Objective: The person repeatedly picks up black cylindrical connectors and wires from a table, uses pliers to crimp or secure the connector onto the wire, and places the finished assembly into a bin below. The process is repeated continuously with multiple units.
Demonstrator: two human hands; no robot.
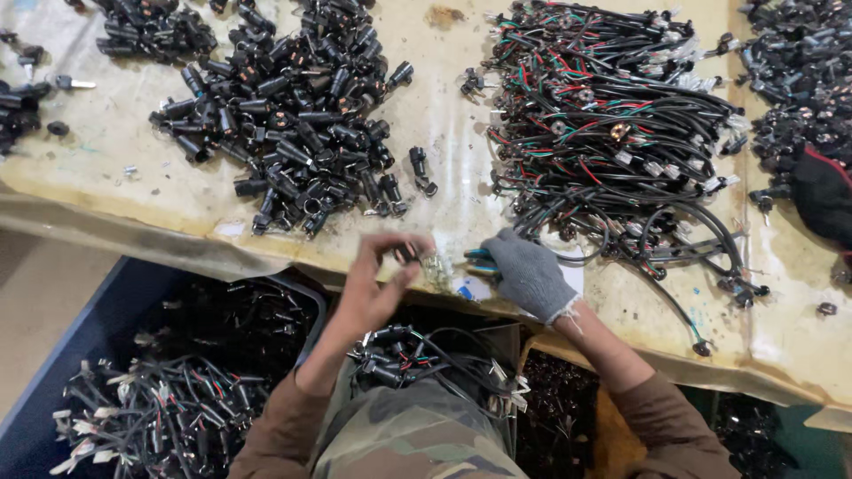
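My left hand (377,284) is bare and pinches a small black cylindrical part (406,253) at the table's near edge. My right hand (527,273) wears a grey knit glove and grips a tool with blue handles (479,260), its tip close to the part. A small clear-white connector piece (436,268) shows between the two hands. A big pile of black cylindrical parts (293,115) lies on the table beyond my left hand. A tangled heap of black, red and green wire harnesses (612,133) lies beyond my right hand.
The worn beige table top (444,115) holds more black parts at the far left (18,106) and far right (799,89). Below the table edge a blue bin (53,355) holds finished wire harnesses (169,408); more harnesses (417,359) rest on my lap.
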